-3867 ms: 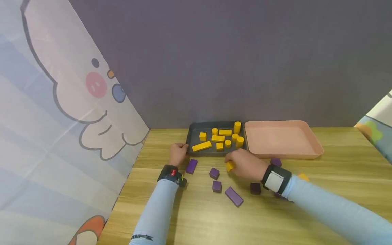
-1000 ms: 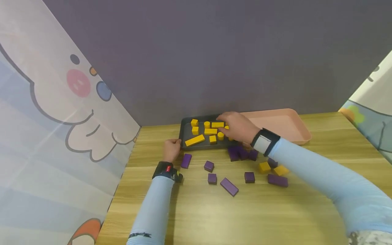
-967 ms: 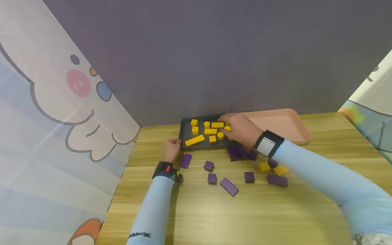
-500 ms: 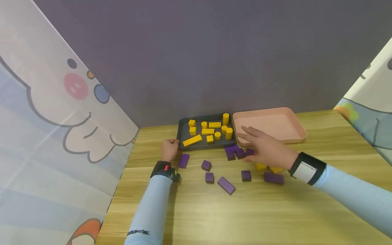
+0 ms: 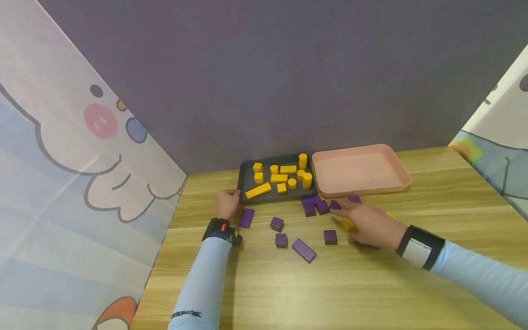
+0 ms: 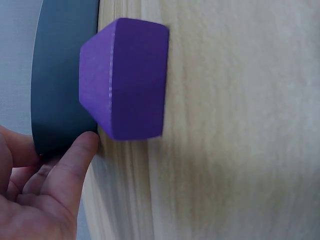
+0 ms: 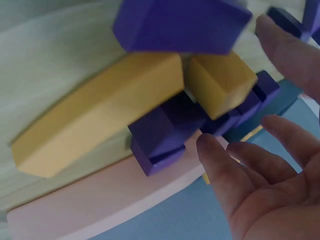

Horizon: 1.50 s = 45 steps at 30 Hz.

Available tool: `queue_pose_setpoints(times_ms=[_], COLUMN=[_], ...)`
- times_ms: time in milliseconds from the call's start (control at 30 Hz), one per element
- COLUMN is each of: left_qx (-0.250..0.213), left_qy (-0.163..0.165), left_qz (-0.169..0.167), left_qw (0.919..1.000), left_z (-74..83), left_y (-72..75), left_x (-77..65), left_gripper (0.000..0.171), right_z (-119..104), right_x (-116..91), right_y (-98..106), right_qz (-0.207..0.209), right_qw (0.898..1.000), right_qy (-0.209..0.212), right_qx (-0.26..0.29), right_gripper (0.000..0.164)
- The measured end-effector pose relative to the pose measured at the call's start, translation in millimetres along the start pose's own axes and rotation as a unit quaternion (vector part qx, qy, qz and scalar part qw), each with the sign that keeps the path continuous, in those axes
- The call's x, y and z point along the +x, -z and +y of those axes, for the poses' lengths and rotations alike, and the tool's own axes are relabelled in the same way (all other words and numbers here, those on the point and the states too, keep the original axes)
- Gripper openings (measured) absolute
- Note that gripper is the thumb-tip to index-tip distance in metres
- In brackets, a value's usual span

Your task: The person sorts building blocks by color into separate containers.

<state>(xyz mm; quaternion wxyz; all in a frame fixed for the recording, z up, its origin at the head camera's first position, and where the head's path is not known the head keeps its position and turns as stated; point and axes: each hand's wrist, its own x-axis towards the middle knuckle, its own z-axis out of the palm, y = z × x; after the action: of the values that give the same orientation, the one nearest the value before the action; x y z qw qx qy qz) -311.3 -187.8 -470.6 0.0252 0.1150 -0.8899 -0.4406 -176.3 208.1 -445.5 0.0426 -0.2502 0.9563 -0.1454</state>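
At the left front corner of the dark grey tray (image 5: 272, 199), my left hand (image 5: 227, 204) pinches the tray's end between thumb and fingers; the left wrist view gives the grip up close. Several yellow blocks and cylinders lie or stand in this tray. Beside that hand rests a purple block (image 6: 137, 80). My right hand (image 5: 369, 224) is spread above the table, thumb and fingers apart, around a yellow cube (image 7: 222, 82) without gripping it. Next to the cube lie a long yellow block (image 7: 100, 115), a purple block (image 7: 180, 25) and further purple pieces.
A pink tray (image 5: 363, 192) stands against the dark tray's right side, near the grey back wall (image 5: 280, 82). On the wooden table (image 5: 264, 293), purple cubes (image 5: 330, 237) and a purple oblong block (image 5: 304, 250) are scattered in front of the trays.
My right hand carried a yellow cube into the dark tray, let it go and came back right and down to the loose blocks. My left hand stayed at the tray's corner.
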Motion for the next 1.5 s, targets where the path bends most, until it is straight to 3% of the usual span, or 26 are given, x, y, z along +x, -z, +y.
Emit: queue_pose_setpoints(times_ms=[300,500,733,1000,1500], left_qx=[0.007,0.001,-0.005,-0.01,-0.02], left_qy=[-0.002,-0.005,-0.006,0.01,0.002], left_qz=[0.016,0.008,0.009,0.004,0.011], left_qw=[0.9998,1.0,0.9999,0.9999,0.9997], left_z=[-3.7,-2.8,0.0,-0.3,-2.4], left_y=[-2.4,-3.1,-0.6,-0.1,-1.5], left_x=[2.2,1.4,-1.2,-0.4,0.8], left_gripper=[0.032,0.033,0.033,0.033,0.032], right_z=[1,1,2,1,-2], right_x=[5,7,8,10,12], right_y=[-6,-5,-7,-5,-5], right_qz=[0.022,0.017,0.033,0.045,0.036], right_qw=[0.999,0.998,0.997,0.997,0.999], right_qy=[0.026,0.027,0.026,0.023,-0.002], right_qx=[-0.03,-0.052,-0.057,-0.051,-0.027], right_gripper=[0.05,0.046,0.025,0.021,0.014])
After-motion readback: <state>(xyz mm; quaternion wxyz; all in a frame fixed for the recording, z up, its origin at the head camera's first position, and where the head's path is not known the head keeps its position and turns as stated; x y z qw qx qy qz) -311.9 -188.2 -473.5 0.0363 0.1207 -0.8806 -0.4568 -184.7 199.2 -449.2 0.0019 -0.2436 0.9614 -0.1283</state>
